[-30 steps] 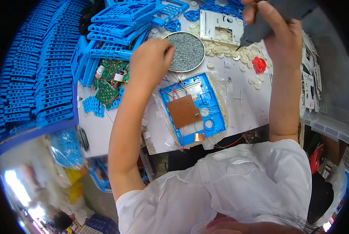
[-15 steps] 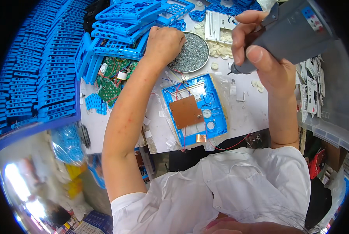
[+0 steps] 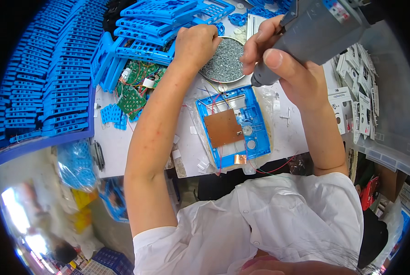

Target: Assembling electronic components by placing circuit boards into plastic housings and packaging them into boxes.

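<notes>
Grey power driver (image 3: 314,34), bulkiest of the things in hand, should feel fairly heavy and stiff, with a smooth shell that could slip in a damp palm; the barrel is the place to hold it, and there the right hand (image 3: 301,85) has it, thumb on the near side and fingers wrapped around the far one. It lies across that grasp above the table, its nose slanting down and left toward the far right corner of a blue plastic casing (image 3: 258,114); how much height separates them I cannot tell. The casing, lying on the table below both hands and held by neither, is probably light and rigid, best taken by its outer walls. Smaller again, the round dish (image 3: 226,82) sits just beyond it, likely weighty for its size and best gripped at the rim. The left hand (image 3: 193,48) is at its left edge, fingers curled; whether they pinch anything is hidden. A brown board (image 3: 223,127) rests within the casing, thin, likely brittle, better lifted by its edges. Smallest, the silver screws (image 3: 227,59) filling the dish look hard and slippery, suited to fingertips.
</notes>
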`<state>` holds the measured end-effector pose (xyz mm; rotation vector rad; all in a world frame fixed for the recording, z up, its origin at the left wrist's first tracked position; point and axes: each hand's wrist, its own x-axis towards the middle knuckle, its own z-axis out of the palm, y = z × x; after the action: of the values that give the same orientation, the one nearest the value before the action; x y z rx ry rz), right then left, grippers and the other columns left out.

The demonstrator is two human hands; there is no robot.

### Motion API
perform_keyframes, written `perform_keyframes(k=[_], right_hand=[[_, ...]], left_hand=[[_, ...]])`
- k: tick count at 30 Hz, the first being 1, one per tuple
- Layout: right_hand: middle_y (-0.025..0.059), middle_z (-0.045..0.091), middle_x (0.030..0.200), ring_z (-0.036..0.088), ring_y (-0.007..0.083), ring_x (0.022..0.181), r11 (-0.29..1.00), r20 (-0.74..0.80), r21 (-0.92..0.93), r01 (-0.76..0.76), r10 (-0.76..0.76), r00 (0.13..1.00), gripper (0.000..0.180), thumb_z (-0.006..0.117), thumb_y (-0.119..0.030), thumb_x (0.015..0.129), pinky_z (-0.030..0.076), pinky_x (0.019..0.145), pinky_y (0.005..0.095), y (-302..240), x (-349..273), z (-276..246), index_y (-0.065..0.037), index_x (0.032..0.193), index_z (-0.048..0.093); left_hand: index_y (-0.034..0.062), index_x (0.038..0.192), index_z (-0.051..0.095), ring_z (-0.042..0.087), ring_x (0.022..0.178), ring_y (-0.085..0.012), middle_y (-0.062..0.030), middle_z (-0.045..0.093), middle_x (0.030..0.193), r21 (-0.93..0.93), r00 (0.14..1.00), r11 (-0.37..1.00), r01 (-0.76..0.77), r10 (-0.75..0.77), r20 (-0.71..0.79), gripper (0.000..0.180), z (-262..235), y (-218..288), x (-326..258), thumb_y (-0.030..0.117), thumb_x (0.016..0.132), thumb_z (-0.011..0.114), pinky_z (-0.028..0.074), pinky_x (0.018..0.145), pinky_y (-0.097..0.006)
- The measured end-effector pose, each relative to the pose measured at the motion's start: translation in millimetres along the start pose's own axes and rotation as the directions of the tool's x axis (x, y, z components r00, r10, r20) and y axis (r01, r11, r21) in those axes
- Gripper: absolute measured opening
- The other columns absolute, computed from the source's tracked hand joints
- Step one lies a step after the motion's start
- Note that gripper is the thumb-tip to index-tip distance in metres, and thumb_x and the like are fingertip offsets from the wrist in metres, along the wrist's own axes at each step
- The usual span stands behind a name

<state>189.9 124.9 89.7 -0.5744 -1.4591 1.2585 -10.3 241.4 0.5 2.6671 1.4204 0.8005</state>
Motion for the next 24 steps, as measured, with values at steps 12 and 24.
perform_keyframes(k=[12, 24], right_hand=[[0.0010, 0.057, 0.066, 0.053, 0.0121, 0.058, 0.968, -0.032, 0.247, 0.048, -0.042, 0.999, 0.036, 0.076, -0.033, 0.091, 0.051, 0.066, 0.0311, -12, -38, 22, -0.010, 0.105, 0.053], [0.0025, 0.062, 0.067, 0.059, 0.0147, 0.057, 0.814, 0.252, 0.568, -0.120, -0.034, 0.967, 0.033, 0.080, -0.022, 0.089, 0.051, 0.061, 0.0343, -27, -63, 50, -0.010, 0.104, 0.054]], left_hand=[[0.0076, 0.089, 0.069, 0.060, 0.066, -0.0279, -0.0063, 0.066, 0.078, -0.335, 0.995, 0.938, -0.091, 0.099, 0.005, 0.010, -85, 91, -136, 0.010, 0.082, 0.075, 0.043, 0.068, -0.039], [0.0101, 0.091, 0.066, 0.063, 0.070, -0.0194, -0.0008, 0.069, 0.083, -0.519, 0.986, 0.855, -0.013, -0.075, -0.148, 0.024, -77, 135, -203, 0.003, 0.074, 0.082, 0.041, 0.070, -0.034]])
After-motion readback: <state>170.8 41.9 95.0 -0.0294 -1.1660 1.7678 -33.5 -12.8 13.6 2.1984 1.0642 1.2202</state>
